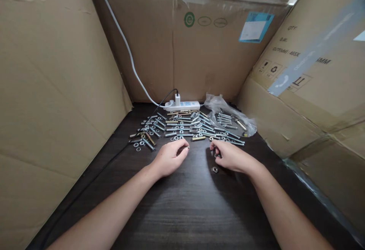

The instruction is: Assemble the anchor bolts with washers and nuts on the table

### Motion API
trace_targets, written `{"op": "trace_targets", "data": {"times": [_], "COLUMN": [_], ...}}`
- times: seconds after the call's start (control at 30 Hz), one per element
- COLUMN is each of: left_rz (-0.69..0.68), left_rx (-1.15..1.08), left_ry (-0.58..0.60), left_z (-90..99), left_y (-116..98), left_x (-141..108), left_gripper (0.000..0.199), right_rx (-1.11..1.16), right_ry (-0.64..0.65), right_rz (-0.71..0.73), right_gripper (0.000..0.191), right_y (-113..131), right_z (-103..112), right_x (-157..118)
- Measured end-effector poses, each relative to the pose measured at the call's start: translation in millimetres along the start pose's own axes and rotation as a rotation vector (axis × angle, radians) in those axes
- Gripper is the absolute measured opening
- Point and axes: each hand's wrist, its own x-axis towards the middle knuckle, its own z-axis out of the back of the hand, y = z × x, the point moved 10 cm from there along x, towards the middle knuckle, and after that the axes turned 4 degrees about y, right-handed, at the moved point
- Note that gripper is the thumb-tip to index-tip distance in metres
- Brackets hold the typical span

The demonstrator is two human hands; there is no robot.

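My left hand (172,155) is closed, thumb against the curled fingers. A tiny metallic glint shows at its fingertips, too small to name. To the right, my right hand (229,156) is closed in a pinch just above the dark table, and a small ring like a washer (216,155) shows between its thumb and fingers. Just below that hand a metal nut (215,169) lies on the table. A brass-coloured sleeve (199,138) rests between the two hands, at the near edge of the laid-out bolts, sleeves, nuts and washers.
Rows of silver bolts (184,129) and washers spread across the back. More bolts (148,144) lie at the left. A clear plastic bag (225,107) partly covers the right group. Behind stands a white power strip (185,106) with a black cable. Cardboard boxes (148,44) wall three sides.
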Motion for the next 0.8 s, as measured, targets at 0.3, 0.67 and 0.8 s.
{"op": "trace_targets", "data": {"times": [0.3,0.67,0.8], "left_rz": [-0.006,-0.019,-0.019], "left_rx": [0.007,0.006,0.007], "left_ry": [0.012,0.015,0.012], "left_z": [-1.3,-2.3,-2.2], "left_y": [-1,-1,0], "left_x": [-1,-1,-1], "left_gripper": [0.016,0.014,0.014], "right_rx": [0.033,0.059,0.113], "right_ry": [0.01,0.038,-0.079], "right_rz": [-0.009,0.059,0.134], "right_gripper": [0.035,0.02,0.014], "right_y": [-1,5,15], "right_z": [-1,-4,8], "right_x": [1,0,2]}}
